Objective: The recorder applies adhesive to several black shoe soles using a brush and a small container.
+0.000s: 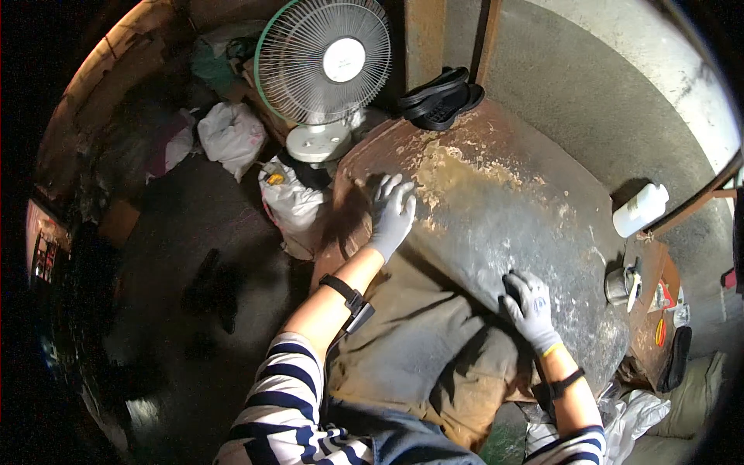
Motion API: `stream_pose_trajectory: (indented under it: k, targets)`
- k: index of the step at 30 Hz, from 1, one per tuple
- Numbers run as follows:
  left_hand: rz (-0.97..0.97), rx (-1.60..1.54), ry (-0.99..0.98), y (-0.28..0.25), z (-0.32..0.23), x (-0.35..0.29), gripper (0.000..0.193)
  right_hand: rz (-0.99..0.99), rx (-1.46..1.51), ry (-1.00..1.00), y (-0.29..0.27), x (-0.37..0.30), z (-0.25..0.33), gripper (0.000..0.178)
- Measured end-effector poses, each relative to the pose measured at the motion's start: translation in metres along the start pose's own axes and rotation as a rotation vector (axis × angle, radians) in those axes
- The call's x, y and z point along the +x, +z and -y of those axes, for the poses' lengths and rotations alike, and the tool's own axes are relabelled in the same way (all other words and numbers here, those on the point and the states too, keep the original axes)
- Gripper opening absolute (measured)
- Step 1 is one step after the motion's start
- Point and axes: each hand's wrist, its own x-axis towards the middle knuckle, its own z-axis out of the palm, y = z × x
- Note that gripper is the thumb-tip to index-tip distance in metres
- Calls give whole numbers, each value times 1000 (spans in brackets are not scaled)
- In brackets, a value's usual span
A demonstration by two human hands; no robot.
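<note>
My left hand (394,213), in a pale grey work glove, lies with fingers apart near the left edge of a wooden table (372,161). My right hand (530,306), gloved the same way, rests on the worn grey surface (488,225) covering the tabletop. Its fingers are slightly bent and apart, close to the near edge of that surface. Neither hand holds anything visible. A stained tan-grey cloth (411,325) spreads between my forearms, below the grey surface's edge. Whether the grey surface is a loose sheet, I cannot make out.
A fan (322,70) stands beyond the table's left corner, near white plastic bags (291,205). Black slippers (442,99) sit on the far corner. At the right are a white bottle (641,210), a metal cup (618,287) and yellow-handled scissors (660,332).
</note>
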Motion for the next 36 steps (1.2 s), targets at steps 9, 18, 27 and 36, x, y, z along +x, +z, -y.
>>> stream_pose_trajectory:
  k: [9,18,27,36]
  targets:
    - [410,158,17,-2,-1,29,37,523,-15,33,-15,27,-2,65]
    - [580,20,-113,-9,5,57,41,494,-15,59,-1,30,-8,61]
    - [234,-946,-1199,69,116,222,74,78,57,410,34,125,32,54]
    - [284,-1090,-1099,136,134,258,44,-67,-72,664,104,225,70,52]
